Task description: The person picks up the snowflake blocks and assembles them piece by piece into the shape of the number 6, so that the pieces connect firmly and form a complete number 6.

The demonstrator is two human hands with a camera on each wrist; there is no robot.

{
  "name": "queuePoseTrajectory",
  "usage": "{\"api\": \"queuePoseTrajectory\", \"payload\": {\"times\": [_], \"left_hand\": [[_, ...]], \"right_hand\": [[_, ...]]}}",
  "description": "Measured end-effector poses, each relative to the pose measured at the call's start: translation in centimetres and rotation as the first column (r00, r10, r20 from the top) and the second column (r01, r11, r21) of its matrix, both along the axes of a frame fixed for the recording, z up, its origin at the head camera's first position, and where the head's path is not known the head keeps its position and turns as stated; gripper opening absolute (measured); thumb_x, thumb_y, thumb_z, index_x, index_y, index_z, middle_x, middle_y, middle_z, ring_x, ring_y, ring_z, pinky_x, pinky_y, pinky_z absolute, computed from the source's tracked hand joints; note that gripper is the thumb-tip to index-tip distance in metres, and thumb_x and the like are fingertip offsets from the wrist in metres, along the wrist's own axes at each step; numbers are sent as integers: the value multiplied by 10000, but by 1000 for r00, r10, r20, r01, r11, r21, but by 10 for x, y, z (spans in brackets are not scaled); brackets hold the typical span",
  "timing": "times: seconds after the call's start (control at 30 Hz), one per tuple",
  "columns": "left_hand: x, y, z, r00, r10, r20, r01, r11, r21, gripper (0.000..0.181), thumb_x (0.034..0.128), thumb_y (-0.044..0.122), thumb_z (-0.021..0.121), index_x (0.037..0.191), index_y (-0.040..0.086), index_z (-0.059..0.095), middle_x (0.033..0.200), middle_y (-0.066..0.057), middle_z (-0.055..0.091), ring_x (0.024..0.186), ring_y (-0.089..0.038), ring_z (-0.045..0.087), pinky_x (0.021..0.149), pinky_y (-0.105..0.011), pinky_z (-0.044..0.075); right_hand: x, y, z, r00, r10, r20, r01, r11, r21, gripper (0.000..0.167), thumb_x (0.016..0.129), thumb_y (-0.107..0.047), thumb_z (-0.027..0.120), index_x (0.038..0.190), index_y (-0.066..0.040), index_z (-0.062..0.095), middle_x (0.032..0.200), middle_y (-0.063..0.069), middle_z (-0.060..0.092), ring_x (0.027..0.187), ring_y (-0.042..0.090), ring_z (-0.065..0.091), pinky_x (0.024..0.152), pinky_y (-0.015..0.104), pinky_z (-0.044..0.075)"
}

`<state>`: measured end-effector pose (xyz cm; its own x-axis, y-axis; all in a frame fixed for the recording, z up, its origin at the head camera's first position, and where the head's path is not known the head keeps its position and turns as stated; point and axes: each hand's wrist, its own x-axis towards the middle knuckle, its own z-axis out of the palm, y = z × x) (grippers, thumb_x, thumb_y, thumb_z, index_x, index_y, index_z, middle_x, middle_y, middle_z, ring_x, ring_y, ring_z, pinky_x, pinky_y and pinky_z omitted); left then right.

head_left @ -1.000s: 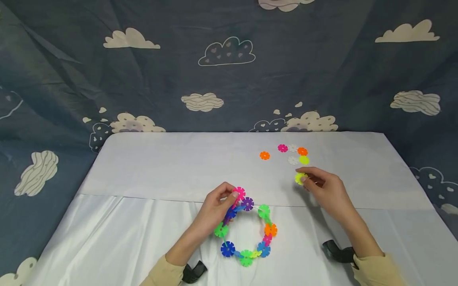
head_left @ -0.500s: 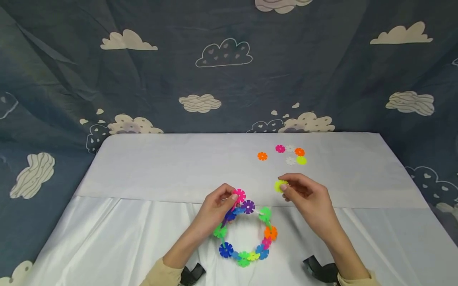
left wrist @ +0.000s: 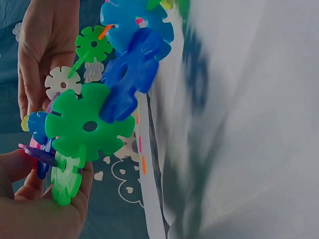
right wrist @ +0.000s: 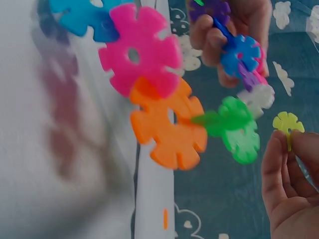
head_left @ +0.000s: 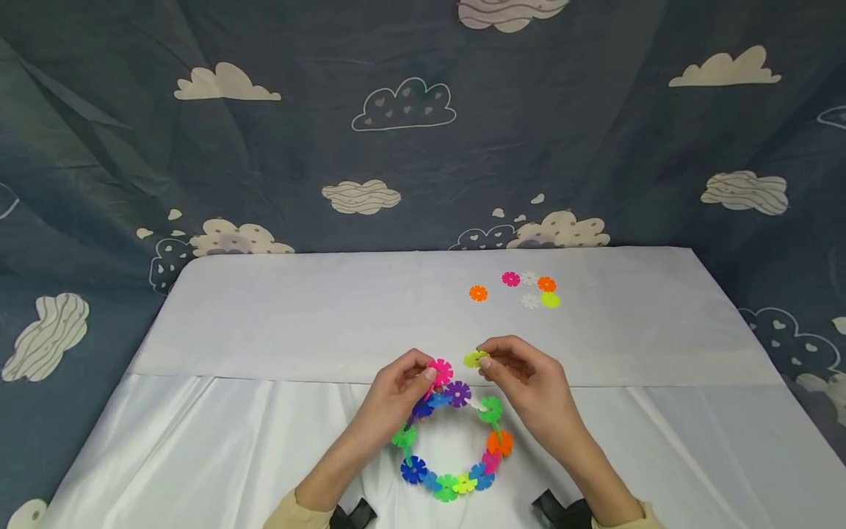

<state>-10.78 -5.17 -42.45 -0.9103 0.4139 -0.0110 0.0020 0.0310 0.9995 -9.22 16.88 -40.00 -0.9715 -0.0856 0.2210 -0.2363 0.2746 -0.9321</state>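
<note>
A ring of linked snowflake discs point(head_left: 447, 488), notched plastic pieces in green, blue, orange, pink and other colours, hangs from my left hand point(head_left: 393, 393). That hand pinches it near a pink disc point(head_left: 440, 372) at the upper left. My right hand point(head_left: 532, 389) pinches a yellow snowflake disc point(head_left: 475, 358) between thumb and fingers, a short way right of the pink disc and apart from it. In the right wrist view the yellow disc point(right wrist: 288, 122) stands upright from the fingertips. In the left wrist view, green discs point(left wrist: 82, 122) partly hide the left fingers.
Several loose discs lie toward the back of the white table: orange point(head_left: 479, 293), pink point(head_left: 511, 279), white point(head_left: 530, 301), yellow point(head_left: 551, 300) and another orange point(head_left: 546, 283). A dark cloud-patterned cloth point(head_left: 277, 162) hangs behind the table.
My right hand has carried the yellow disc leftward and toward me, from near the loose discs to beside the ring. The left hand keeps its pinch on the ring. The head view has shifted slightly.
</note>
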Motion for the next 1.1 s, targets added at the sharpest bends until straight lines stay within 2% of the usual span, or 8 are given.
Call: {"api": "queuePoseTrajectory", "payload": {"times": [0.23, 0.4, 0.5, 0.63, 0.77, 0.87, 0.93, 1.1], "left_hand": [[2, 2, 2, 999, -33, -19, 34, 999, 14, 207, 1033, 262, 532, 1077, 78, 617, 896, -48, 576, 745, -143, 503, 671, -239, 434], [3, 3, 2, 998, -55, -20, 55, 998, 27, 205, 1031, 253, 537, 1053, 65, 616, 837, -41, 552, 688, -120, 468, 626, -225, 406], [3, 3, 2, 998, -62, -31, 63, 997, 43, 190, 1030, 229, 540, 1024, 53, 612, 798, -36, 525, 656, -113, 442, 606, -223, 387], [3, 4, 1, 997, -66, -44, 69, 996, 54, 176, 1027, 192, 545, 980, 28, 590, 759, -22, 481, 620, -99, 395, 587, -220, 354], [3, 7, 0, 998, -55, -44, 57, 997, 52, 175, 1027, 185, 543, 963, 25, 575, 735, -11, 449, 592, -91, 362, 567, -217, 333], [4, 8, 0, 998, -44, -44, 45, 998, 41, 169, 1026, 198, 544, 974, 41, 578, 712, -4, 428, 577, -91, 351, 544, -216, 323], [5, 9, 0, 999, -36, -39, 37, 999, 33, 154, 1026, 207, 544, 982, 64, 583, 697, 5, 414, 571, -95, 348, 534, -214, 316], [6, 10, -3, 999, -18, -31, 19, 1000, 24, 118, 1026, 212, 542, 984, 110, 585, 676, 19, 397, 559, -105, 344, 526, -211, 311]], "right_hand": [[3, -9, -2, 999, 7, -42, -6, 1000, 11, 130, 953, -109, 651, 1078, -122, 682, 996, -46, 660, 895, 225, 658, 806, 296, 553], [2, -11, -6, 998, 46, -32, -47, 999, -19, 127, 963, -91, 629, 1081, -67, 670, 992, 20, 656, 902, 266, 654, 816, 304, 552], [1, -11, -9, 996, 74, -55, -76, 997, -32, 116, 972, -62, 607, 1074, -78, 659, 990, 83, 646, 899, 263, 648, 819, 305, 550], [0, -11, -11, 984, 99, -145, -95, 995, 29, 165, 965, 1, 586, 1040, -127, 658, 972, 107, 636, 878, 193, 624, 818, 279, 542], [-3, -12, -11, 960, 106, -258, -81, 991, 107, 210, 937, 62, 593, 991, -125, 672, 944, 10, 635, 848, 143, 592, 787, 240, 524], [-4, -13, -11, 949, 109, -294, -72, 988, 134, 218, 928, 74, 600, 946, -132, 673, 929, -52, 623, 840, 132, 572, 760, 227, 507], [-4, -14, -11, 948, 111, -298, -71, 987, 142, 228, 928, 74, 602, 925, -143, 671, 921, -55, 623, 836, 130, 568, 753, 227, 504], [-3, -15, -13, 960, 105, -260, -74, 989, 128, 230, 932, 71, 598, 916, -145, 676, 914, 15, 647, 818, 132, 574, 745, 232, 519]]}}
